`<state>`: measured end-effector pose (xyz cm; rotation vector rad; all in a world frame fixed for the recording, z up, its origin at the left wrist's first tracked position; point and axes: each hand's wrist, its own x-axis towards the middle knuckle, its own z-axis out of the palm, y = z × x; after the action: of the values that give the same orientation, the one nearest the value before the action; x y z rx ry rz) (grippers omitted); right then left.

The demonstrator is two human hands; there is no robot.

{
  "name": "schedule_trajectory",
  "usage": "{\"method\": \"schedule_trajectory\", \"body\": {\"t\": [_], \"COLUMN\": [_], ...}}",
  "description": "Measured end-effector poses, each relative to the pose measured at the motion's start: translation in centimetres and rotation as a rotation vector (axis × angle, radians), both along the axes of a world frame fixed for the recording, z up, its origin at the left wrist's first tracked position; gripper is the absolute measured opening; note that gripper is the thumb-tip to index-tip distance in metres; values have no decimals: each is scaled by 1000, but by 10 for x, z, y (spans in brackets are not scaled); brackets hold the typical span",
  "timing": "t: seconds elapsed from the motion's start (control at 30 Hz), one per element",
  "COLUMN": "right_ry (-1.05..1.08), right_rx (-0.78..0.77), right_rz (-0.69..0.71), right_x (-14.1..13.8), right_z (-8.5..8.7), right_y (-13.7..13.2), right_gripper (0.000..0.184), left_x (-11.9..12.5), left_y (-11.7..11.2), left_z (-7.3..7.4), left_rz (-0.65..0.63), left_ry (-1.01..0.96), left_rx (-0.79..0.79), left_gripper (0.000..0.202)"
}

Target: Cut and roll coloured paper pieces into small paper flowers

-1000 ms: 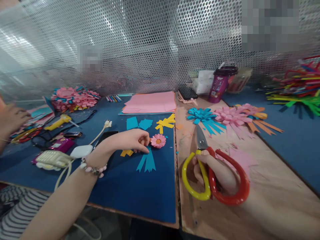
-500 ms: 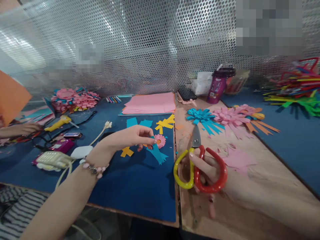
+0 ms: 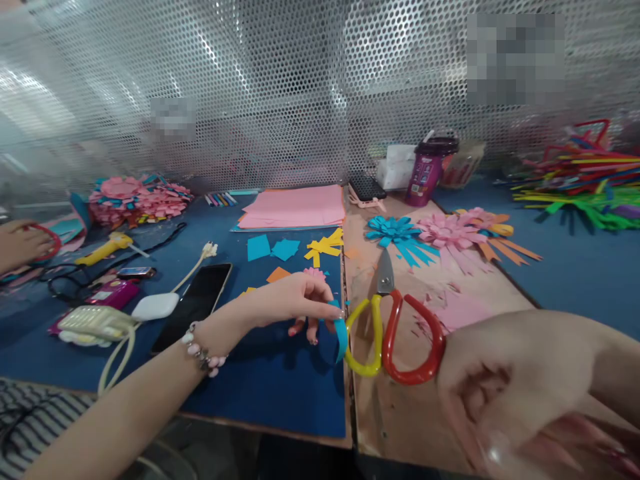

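Note:
My left hand (image 3: 295,303) pinches a curled blue paper piece (image 3: 341,333) just above the blue mat (image 3: 270,393), near its right edge. A small pink paper flower (image 3: 314,272) peeks out behind that hand. Red-and-yellow scissors (image 3: 387,327) lie by themselves on the wooden table (image 3: 400,427), blades pointing away, right beside the blue piece. My right hand (image 3: 525,387) hovers close to the camera at the lower right, blurred, fingers loosely apart and holding nothing.
A black phone (image 3: 193,303), a white charger (image 3: 155,305) and a yellow glue gun (image 3: 107,247) lie to the left. Pink paper sheets (image 3: 295,207), paper flowers (image 3: 400,230), a purple cup (image 3: 423,170) and coloured strips (image 3: 590,180) sit further back. Another person's hand (image 3: 20,243) is far left.
My right hand let go of the scissors, which now lie on the table, and drew back toward me. My left hand carried the blue paper piece toward the mat's right edge.

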<state>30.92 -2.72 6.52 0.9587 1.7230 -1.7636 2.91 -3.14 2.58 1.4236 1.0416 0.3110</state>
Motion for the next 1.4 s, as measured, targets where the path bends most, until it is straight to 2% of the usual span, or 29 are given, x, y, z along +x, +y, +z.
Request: {"method": "schedule_trajectory", "body": {"t": [0.03,0.1,0.2,0.3,0.43,0.53,0.67,0.83,1.03,1.2,1.4], "right_ry": [-6,-12,37,173,328,318,308,445,450,485,543], "right_rx": [-153,-340,-389,-300,55,208,197,106,118,157,158], "right_rz": [28,78,12,-76,-370,-426,-498,-641,-622,-615,-734], "right_x": [-2,-4,-5,-11,-29,-41,-46,-47,-48,-47,-49], "right_z": [3,6,0,-15,-36,-47,-54,-63,-64,-63,-67], "right_y": [0,0,-2,-7,-17,-27,-35,-33,-30,-31,-29], "right_gripper": [48,51,48,40,38,41,35,34,33,37,33], "left_x": [2,6,7,8,14,20,25,27,31,31,30], "left_y": [0,-1,-2,-3,-7,-11,-13,-14,-17,-16,-16], "left_z": [-2,-5,-6,-6,-7,-9,-11,-12,-15,-15,-13], "left_rz": [2,8,23,35,31,45,38,36,74,39,36], "left_ry": [-11,-27,-55,-89,-89,-91,-107,-148,-101,-93,-108], "left_rx": [-16,-46,-73,-72,-60,-55,-70,-38,46,79,95], "left_gripper": [30,30,30,29,30,31,29,25,23,22,26]}}
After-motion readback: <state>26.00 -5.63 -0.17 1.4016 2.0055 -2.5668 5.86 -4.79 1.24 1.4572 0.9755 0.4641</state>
